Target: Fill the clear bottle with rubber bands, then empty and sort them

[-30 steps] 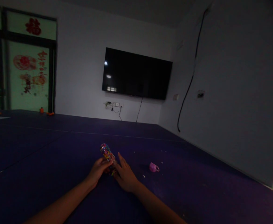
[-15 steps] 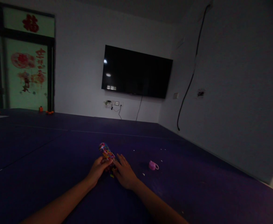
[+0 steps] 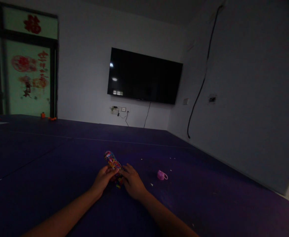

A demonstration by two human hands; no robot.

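Note:
A clear bottle (image 3: 111, 159) filled with small, many-coloured pieces lies tilted on the purple surface, its rounded end pointing away to the left. My left hand (image 3: 103, 180) grips its left side, thumb on top. At its near right side is my right hand (image 3: 133, 183), its fingers bent against the bottle and the pieces. A few coloured pieces (image 3: 118, 186) show between the hands at the near end; the opening itself is hidden. Right of my right hand sits a pink cap with a loop (image 3: 161, 175).
Small white scraps (image 3: 152, 184) lie around the pink cap. Orange objects (image 3: 52, 118) rest at the far left edge by the glass door. A black television (image 3: 145, 76) hangs on the far wall, and a black cable (image 3: 196, 98) runs down the right wall.
My right hand's fingers have drawn in closer to the bottle. More coloured pieces show at the bottle's near end. The left hand and the cap have barely moved.

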